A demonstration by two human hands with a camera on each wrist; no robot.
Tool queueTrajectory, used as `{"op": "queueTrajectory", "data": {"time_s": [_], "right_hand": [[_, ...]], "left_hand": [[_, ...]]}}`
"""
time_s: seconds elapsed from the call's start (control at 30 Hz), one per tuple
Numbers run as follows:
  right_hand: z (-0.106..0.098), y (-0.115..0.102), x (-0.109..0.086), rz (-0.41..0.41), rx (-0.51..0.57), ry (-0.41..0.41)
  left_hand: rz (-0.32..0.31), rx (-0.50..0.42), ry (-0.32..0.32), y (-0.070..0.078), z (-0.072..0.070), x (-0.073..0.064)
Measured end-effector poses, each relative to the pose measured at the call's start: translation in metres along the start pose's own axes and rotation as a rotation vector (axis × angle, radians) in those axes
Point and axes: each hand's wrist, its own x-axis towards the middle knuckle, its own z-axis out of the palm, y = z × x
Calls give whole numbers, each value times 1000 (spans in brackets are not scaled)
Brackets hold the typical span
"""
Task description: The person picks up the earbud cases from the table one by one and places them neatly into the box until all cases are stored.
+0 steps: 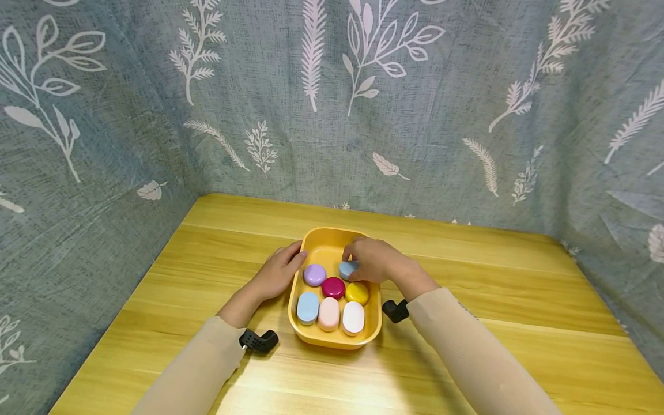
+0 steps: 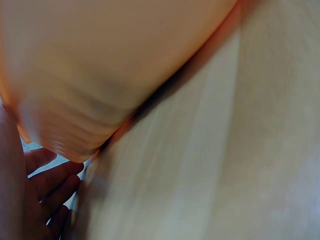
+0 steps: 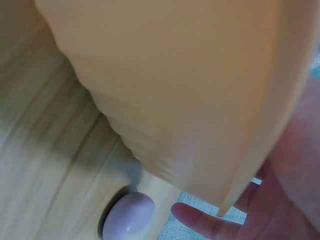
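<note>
A yellow plastic bin [image 1: 334,346] with rounded corners stands on the table. At its left rim, my left hand [image 1: 275,275] grips it, thumb over the edge and the other fingers along the outer wall. My right hand [image 1: 381,260] reaches over the right rim and pinches a smooth light-blue piece [image 1: 348,270], soap-like in look and partly covered by the fingers. Around it inside the bin lie a lavender round piece [image 1: 314,275], a magenta one [image 1: 333,287] and a yellow one [image 1: 357,293]. Nearer me, light-blue [image 1: 308,308], pink [image 1: 329,314] and white [image 1: 354,318] ovals form a row.
In the right wrist view, a lavender rounded piece [image 3: 129,216] sits on the wood beside the bin. The wooden table [image 1: 519,323] extends to both sides. A grey-blue curtain [image 1: 332,144] with white leaf prints hangs along the table's back and sides.
</note>
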Motion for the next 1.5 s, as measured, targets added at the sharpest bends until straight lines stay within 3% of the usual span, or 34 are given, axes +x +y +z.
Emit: {"op": "queueTrajectory", "data": {"time_s": [1.13,1.5], "right_hand": [[-8,4,-8,10,42,31],[-15,11,-20,-34,91,105]], "left_hand": [[-16,-25,-46,1,-2,-5],[-22,-23,-47,2,-2,-4]]}}
